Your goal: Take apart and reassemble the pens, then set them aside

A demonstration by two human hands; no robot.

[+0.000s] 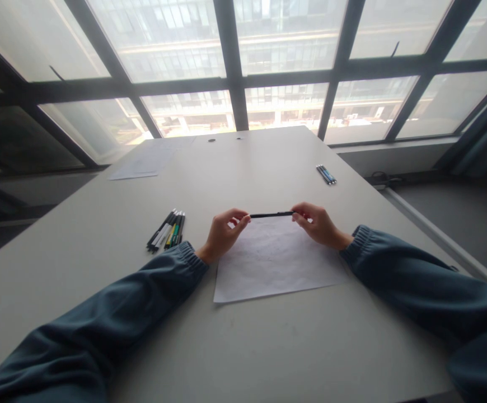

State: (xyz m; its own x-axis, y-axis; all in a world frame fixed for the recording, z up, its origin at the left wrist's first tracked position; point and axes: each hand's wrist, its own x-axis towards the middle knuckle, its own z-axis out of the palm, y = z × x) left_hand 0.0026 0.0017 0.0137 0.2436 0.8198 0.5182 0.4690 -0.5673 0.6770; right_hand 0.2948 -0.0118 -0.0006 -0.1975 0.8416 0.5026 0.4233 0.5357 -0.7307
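A black pen point(271, 215) is stretched level between my two hands, over the far edge of a white sheet of paper point(277, 268). Its left end is pinched in the fingertips of my left hand point(225, 230). At the other end, the thumb and fingers of my right hand point(318, 225) close on it. Faint marks show on the paper, too blurred to read. Left of my left hand lies a bunch of several pens point(167, 230), mostly black, with white, yellow and green among them.
The white table point(243, 341) reaches toward large windows. A small group of dark and blue pens point(326, 174) lies at the far right. More papers point(140, 159) rest at the far left. Two round fittings point(212, 140) sit near the far edge.
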